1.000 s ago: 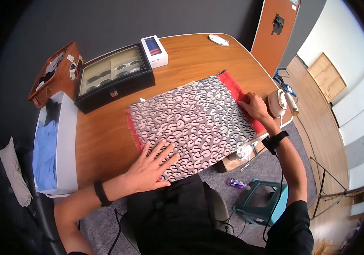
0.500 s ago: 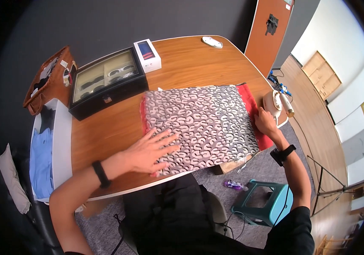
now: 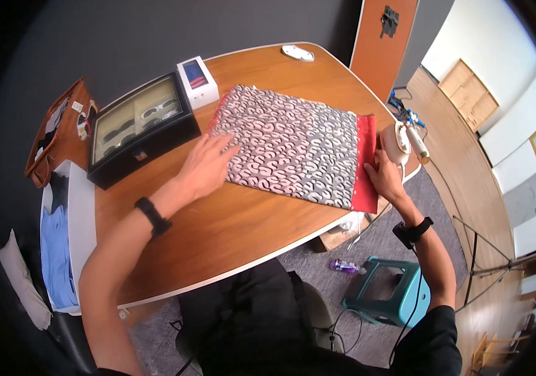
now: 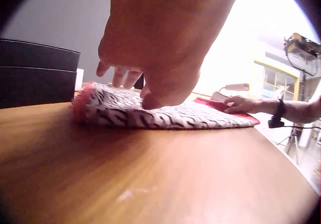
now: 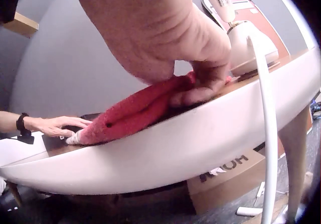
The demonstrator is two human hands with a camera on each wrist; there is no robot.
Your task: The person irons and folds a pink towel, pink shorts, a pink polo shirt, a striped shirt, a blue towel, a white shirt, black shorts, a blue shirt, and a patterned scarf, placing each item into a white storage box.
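A folded scarf (image 3: 293, 147) with a grey, white and black leopard-like print lies flat on the wooden table, its red border (image 3: 365, 163) on the right. My left hand (image 3: 208, 163) is at the scarf's left end, fingers extended over the printed cloth. The left wrist view shows that hand (image 4: 155, 53) low above the layers, fingertips at the cloth. With thumb above and fingers bent under, my right hand (image 3: 385, 177) pinches the red border; in the right wrist view the red folds (image 5: 135, 108) reach up to its fingers.
A white garment steamer (image 3: 396, 143) stands just right of my right hand. Left and behind are a black glasses case (image 3: 143, 156), a white box (image 3: 198, 81), a brown basket (image 3: 61, 138) and a bin (image 3: 83, 238) with blue clothing. A teal stool (image 3: 387, 291) stands below the front edge.
The scarf has turned and slid away from the front edge, its left end swinging toward the back. My left hand has moved back with it; my right hand stays at the red border.
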